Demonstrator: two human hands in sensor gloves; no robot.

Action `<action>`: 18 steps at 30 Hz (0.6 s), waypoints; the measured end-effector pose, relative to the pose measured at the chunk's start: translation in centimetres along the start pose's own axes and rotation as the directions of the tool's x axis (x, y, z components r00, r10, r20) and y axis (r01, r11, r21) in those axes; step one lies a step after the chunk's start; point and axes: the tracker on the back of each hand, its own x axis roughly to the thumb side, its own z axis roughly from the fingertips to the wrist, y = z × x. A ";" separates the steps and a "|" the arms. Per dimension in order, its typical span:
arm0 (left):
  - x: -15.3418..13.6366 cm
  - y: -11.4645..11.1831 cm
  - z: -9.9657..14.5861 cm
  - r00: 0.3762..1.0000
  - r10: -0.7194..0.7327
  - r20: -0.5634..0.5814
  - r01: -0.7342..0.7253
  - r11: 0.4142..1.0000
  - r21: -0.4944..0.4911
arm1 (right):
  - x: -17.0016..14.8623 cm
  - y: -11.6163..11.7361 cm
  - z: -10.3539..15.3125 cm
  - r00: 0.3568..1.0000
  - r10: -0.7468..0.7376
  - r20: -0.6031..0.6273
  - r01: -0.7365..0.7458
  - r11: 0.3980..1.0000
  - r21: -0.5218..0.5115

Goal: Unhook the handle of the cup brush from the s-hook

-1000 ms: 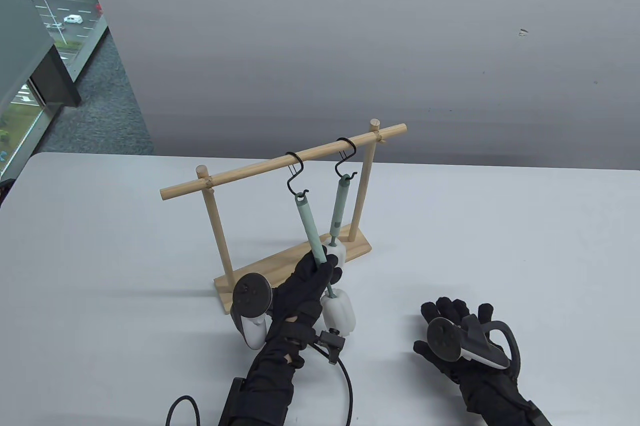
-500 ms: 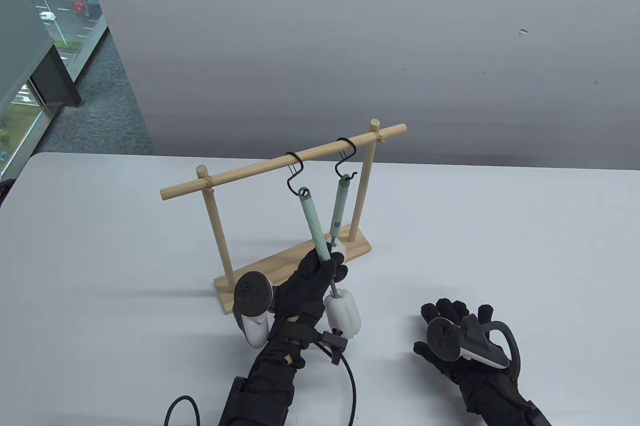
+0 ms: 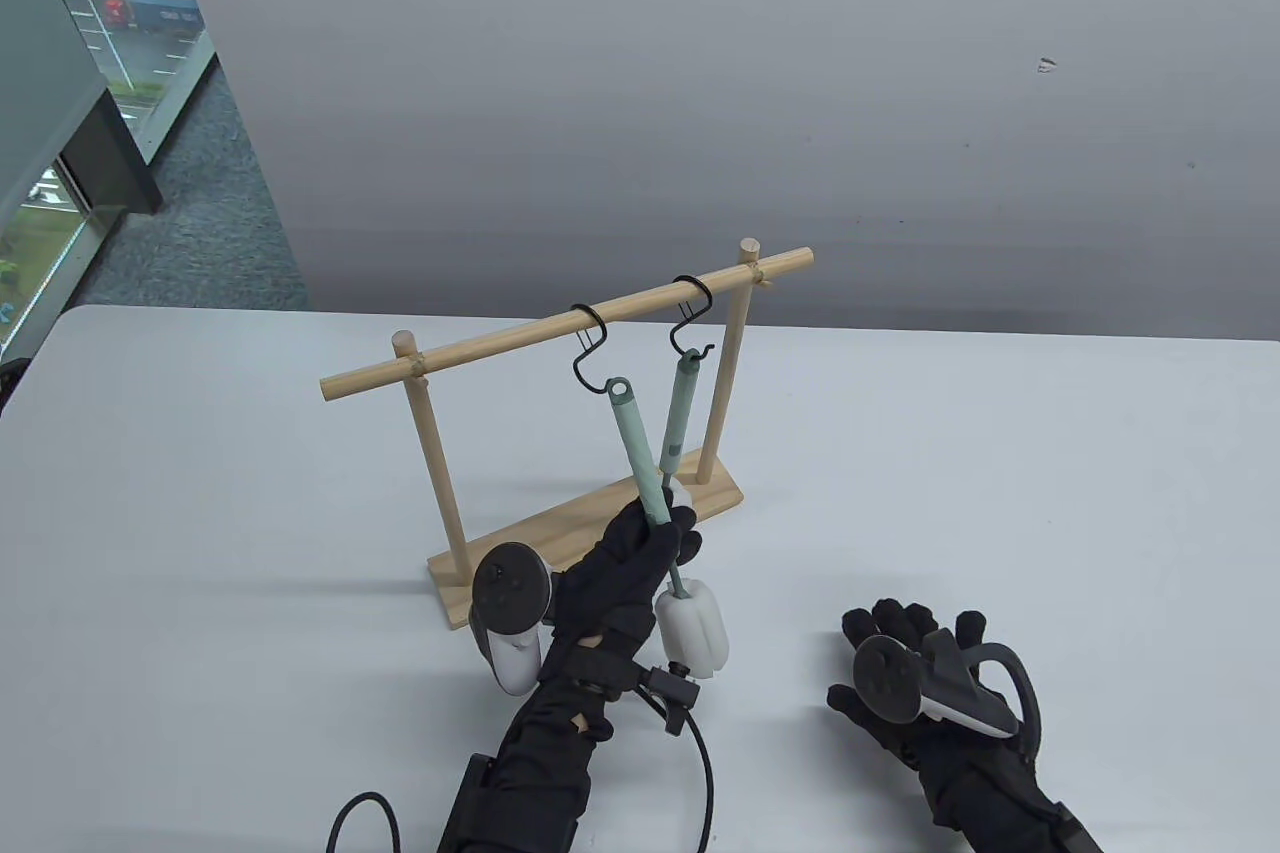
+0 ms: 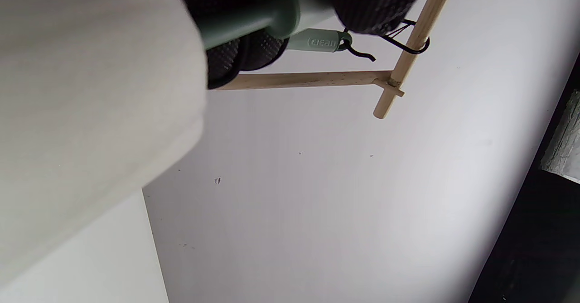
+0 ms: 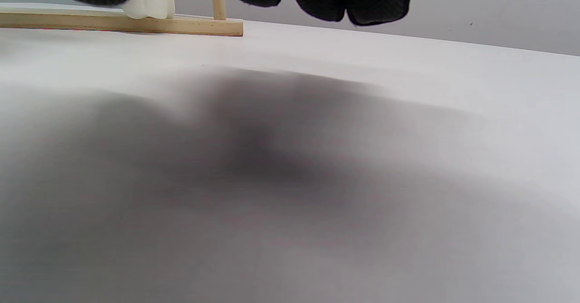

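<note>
At the left of the white table (image 3: 200,493) stands a wooden rack (image 3: 560,328), with two black S-hooks over its crossbar. The left S-hook (image 3: 590,348) hangs with its lower curl just beside the loop of the held cup brush (image 3: 640,453); the table view suggests the loop is off the hook or barely touching its tip, though I cannot tell for sure. The left hand (image 3: 625,573) grips that brush low on its green handle, just above the white sponge head (image 3: 692,631), the handle tilted.

Just to the right, a second cup brush (image 3: 680,413) hangs from the right S-hook (image 3: 692,318), very near the held one.

Further right, the right hand (image 3: 915,668) rests on the table with fingers spread, holding nothing.

The risks, as I judge them: the loop could catch the hook's curl again if the brush drifts left, dragging the hook along the bar. Swinging the handle right could knock the neighbouring brush loose. A hard tug on a snagged loop could tip the light rack, since the right hand is not steadying it.
</note>
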 end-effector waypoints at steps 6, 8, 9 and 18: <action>0.2 0.2 0.2 1.000 -0.020 0.010 0.020 1.000 -0.004 | 0.0 0.0 0.0 1.000 -0.002 0.000 0.002 1.000 0.003; 0.5 0.6 0.4 0.998 -0.067 0.021 0.067 0.998 0.000 | 0.0 0.0 0.0 1.000 -0.003 0.001 0.003 1.000 0.003; 0.7 0.9 0.5 0.994 -0.107 0.030 0.107 0.994 0.000 | 0.0 0.0 0.0 1.000 -0.003 0.001 0.003 1.000 0.003; 2.1 3.8 2.4 0.814 -0.572 0.104 0.578 0.815 -0.036 | 0.0 0.0 0.0 1.000 -0.001 0.002 0.001 1.000 0.005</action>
